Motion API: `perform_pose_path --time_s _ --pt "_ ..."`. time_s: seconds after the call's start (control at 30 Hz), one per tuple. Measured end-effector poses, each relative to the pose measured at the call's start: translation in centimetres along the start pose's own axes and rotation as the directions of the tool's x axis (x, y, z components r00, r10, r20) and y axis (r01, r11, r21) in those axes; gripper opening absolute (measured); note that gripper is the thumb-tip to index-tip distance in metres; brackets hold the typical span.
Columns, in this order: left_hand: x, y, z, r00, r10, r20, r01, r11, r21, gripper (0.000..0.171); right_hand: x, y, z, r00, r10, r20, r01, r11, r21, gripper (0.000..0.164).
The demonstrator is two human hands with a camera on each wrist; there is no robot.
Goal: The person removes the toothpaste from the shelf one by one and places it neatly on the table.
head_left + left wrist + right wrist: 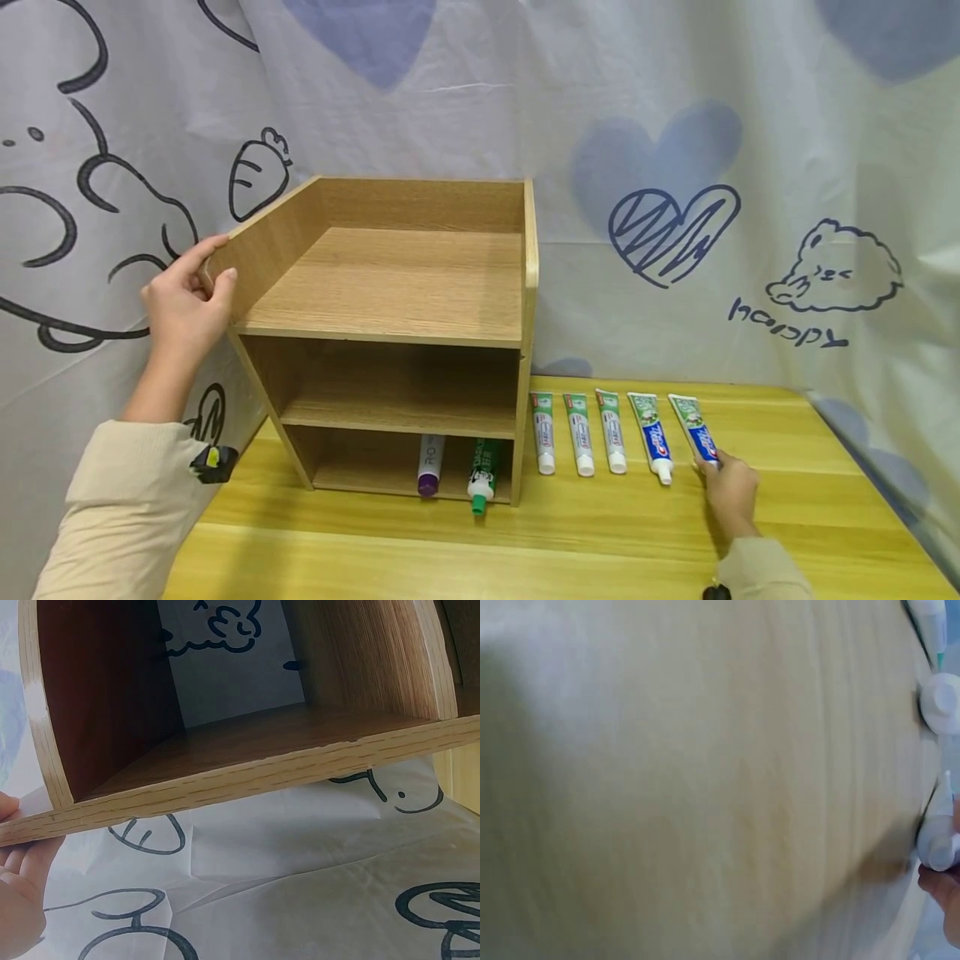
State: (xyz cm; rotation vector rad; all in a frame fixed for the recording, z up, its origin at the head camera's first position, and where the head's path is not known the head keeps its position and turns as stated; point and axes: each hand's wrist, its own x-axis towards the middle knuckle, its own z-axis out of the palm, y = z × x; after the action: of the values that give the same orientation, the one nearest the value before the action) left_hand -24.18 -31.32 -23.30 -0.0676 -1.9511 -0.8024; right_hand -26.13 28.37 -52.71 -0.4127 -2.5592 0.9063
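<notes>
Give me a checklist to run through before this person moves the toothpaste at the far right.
1. Left hand on the wooden unit: ok, it grips the left side's edge.
2. Right hand on the rightmost tube: ok, at the cap end.
3. Grip firm enough: cannot tell from pictures.
4. Neighbouring blue-and-green tube out of the way: ok, it lies apart.
5. Space on the bottom shelf: ok, bare at left.
6. Green-capped tube fully inside: not ok, its cap pokes out.

Curtain: "happy" — green tube: "DARL…"
</notes>
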Motion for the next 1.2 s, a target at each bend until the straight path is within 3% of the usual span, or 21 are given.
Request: perform_pose_path --time_s 0.2,0.4,0.67,0.9,1.2 --pt "0.0 0.0 0.1 1.0 -0.004 -0.004 0.004 1.0 -0.006 0.035 0.1 -0.1 -0.7 0.999 -0.04 0.017 0.041 0.998 -0.042 0.042" --pt "0.0 0.0 0.1 1.0 -0.008 -0.004 0.008 1.0 -0.002 0.035 -0.6 -1.6 -1.2 0.986 -0.078 -0.146 0.078 0.997 -0.002 0.036" --pt "0.0 0.0 0.1 1.0 -0.01 -0.005 0.01 1.0 0.026 0.035 -2.0 -4.4 -1.1 0.905 -0.186 -0.382 0.239 0.966 0.097 0.023" --pt "0.1 0.0 0.2 1.0 -0.014 0.006 0.014 1.0 0.008 0.035 -3.1 -6.0 -0.5 0.882 -0.177 -0.437 0.272 0.948 0.165 0.026" --pt "0.1 -0.2 0.2 1.0 -0.021 0.001 0.021 1.0 0.004 0.035 -4.7 -7.8 0.0 0.815 -0.281 -0.507 0.412 0.896 0.165 0.031"
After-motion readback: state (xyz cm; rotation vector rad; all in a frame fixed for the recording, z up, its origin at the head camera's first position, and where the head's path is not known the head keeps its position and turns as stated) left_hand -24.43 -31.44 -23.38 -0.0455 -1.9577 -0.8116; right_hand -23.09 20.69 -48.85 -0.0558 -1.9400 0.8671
